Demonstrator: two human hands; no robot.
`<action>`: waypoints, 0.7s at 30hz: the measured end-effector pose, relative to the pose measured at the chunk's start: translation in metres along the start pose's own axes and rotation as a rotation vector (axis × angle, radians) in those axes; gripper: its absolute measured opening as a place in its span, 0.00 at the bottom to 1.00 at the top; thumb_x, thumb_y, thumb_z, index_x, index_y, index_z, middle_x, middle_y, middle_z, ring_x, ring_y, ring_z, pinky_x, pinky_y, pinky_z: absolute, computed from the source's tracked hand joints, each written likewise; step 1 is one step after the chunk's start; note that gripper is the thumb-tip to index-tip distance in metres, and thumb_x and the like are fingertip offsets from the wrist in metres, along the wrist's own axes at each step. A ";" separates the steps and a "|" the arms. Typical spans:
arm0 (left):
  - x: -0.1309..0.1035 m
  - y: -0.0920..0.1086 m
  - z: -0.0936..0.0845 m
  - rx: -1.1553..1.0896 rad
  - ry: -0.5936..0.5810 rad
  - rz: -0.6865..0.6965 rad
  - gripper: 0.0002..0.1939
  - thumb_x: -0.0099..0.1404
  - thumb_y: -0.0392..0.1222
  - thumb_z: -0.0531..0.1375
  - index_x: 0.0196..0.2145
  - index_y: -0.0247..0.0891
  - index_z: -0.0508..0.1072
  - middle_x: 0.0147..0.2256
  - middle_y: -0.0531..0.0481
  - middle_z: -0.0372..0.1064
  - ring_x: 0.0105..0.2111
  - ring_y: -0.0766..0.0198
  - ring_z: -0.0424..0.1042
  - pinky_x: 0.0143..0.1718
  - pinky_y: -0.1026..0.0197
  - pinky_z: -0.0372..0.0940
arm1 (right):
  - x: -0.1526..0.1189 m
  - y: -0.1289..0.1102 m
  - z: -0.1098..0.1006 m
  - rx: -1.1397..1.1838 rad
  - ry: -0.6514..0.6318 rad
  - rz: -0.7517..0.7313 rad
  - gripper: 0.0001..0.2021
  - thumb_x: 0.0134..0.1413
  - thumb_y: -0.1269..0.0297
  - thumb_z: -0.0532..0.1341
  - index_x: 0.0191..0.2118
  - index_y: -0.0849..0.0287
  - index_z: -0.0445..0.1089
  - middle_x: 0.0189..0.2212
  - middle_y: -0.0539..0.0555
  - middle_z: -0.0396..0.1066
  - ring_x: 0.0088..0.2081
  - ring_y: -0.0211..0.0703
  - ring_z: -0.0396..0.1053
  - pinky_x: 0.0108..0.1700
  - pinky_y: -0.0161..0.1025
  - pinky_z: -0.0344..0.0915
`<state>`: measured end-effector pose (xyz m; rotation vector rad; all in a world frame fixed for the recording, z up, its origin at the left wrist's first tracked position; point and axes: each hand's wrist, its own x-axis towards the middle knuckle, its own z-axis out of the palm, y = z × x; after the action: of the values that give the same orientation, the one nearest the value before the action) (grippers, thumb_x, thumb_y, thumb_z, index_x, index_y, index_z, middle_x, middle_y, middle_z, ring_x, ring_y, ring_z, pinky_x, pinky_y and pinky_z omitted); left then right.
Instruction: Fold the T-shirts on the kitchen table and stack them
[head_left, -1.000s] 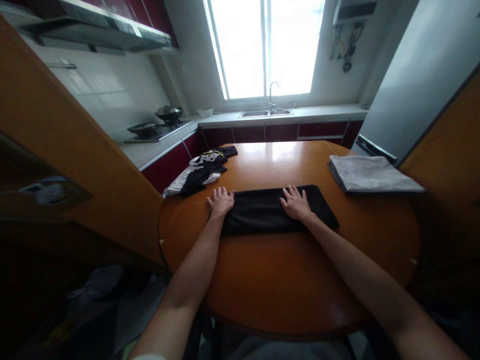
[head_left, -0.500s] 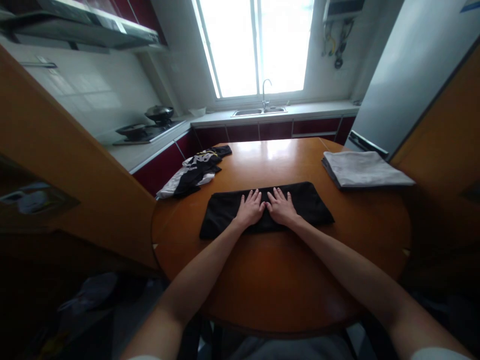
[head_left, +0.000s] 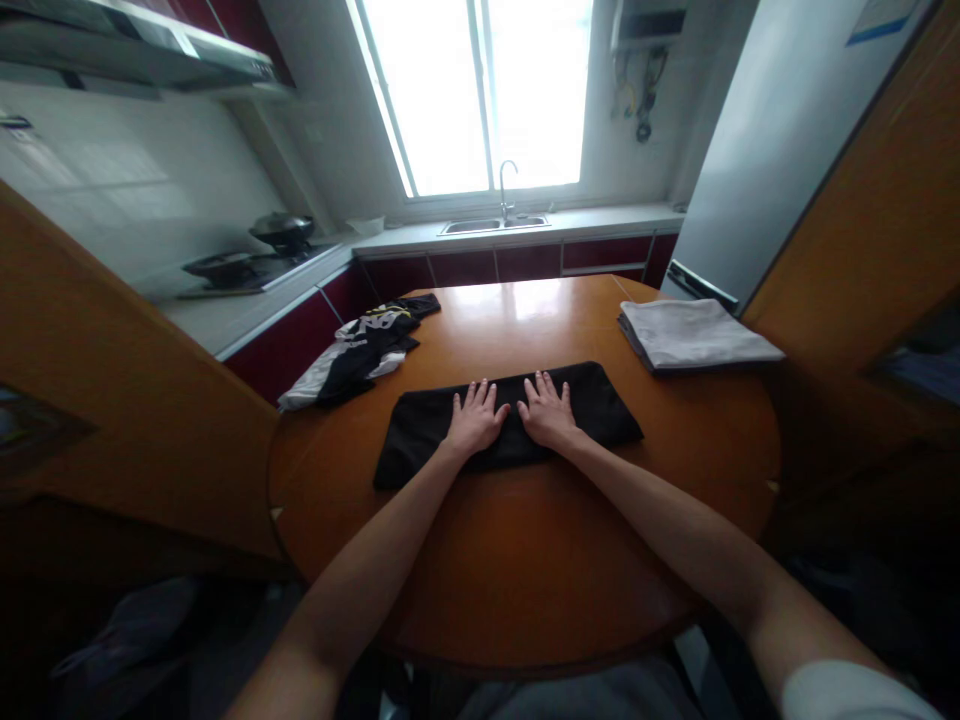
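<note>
A black folded cloth, perhaps a garment, lies flat as a long strip across the middle of the wooden table. My left hand rests palm down on it, left of its centre, with fingers spread. Beside it, my right hand also presses flat on the black cloth, fingers apart. A small gap separates the two thumbs. Neither hand grips anything. What kind of garment the black cloth is cannot be made out.
A crumpled black and white printed shirt lies at the table's left edge. Folded grey cloth is stacked at the right. Beyond stand a counter with a sink, a stove with pans and a fridge.
My hands have slid slightly apart on the black cloth, so the thumbs no longer meet. The whole view has shifted, with the scene now further left in the picture.
</note>
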<state>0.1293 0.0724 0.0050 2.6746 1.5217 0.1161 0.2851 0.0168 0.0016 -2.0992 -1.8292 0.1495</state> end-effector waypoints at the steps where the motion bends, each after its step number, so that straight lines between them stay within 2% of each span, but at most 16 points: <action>1: 0.000 0.000 0.000 0.003 -0.004 -0.001 0.33 0.76 0.56 0.43 0.71 0.34 0.53 0.72 0.41 0.41 0.72 0.45 0.39 0.68 0.33 0.40 | 0.001 0.001 0.002 0.000 -0.036 0.013 0.31 0.70 0.54 0.46 0.72 0.64 0.51 0.73 0.65 0.41 0.74 0.54 0.36 0.70 0.63 0.33; 4: 0.000 0.001 -0.001 0.000 0.028 -0.005 0.33 0.76 0.55 0.44 0.70 0.33 0.55 0.72 0.40 0.42 0.72 0.44 0.41 0.68 0.33 0.41 | 0.002 0.003 0.005 0.002 -0.062 0.021 0.31 0.70 0.54 0.47 0.72 0.65 0.52 0.73 0.66 0.42 0.74 0.55 0.37 0.70 0.62 0.34; 9: 0.000 0.005 -0.003 -0.017 0.161 0.037 0.30 0.76 0.49 0.45 0.70 0.34 0.57 0.71 0.40 0.47 0.71 0.47 0.45 0.69 0.36 0.43 | 0.002 0.002 0.004 0.010 -0.069 0.026 0.31 0.70 0.54 0.47 0.72 0.64 0.52 0.73 0.65 0.41 0.74 0.54 0.36 0.70 0.62 0.33; 17: 0.003 0.001 0.007 -0.053 0.053 0.042 0.30 0.75 0.50 0.47 0.70 0.35 0.57 0.71 0.40 0.46 0.71 0.46 0.44 0.68 0.35 0.43 | 0.001 0.001 0.004 0.072 -0.064 0.031 0.30 0.69 0.55 0.49 0.71 0.63 0.54 0.73 0.66 0.42 0.74 0.54 0.37 0.70 0.63 0.34; 21: 0.004 0.001 0.006 -0.061 0.053 0.035 0.30 0.75 0.50 0.47 0.70 0.35 0.57 0.72 0.40 0.45 0.71 0.46 0.44 0.69 0.36 0.43 | 0.012 0.010 -0.013 0.176 0.058 0.052 0.30 0.68 0.54 0.51 0.71 0.62 0.54 0.73 0.65 0.42 0.73 0.57 0.38 0.69 0.64 0.41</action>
<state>0.1328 0.0751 -0.0010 2.6715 1.4612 0.2337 0.3004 0.0253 0.0125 -2.0087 -1.6654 0.2503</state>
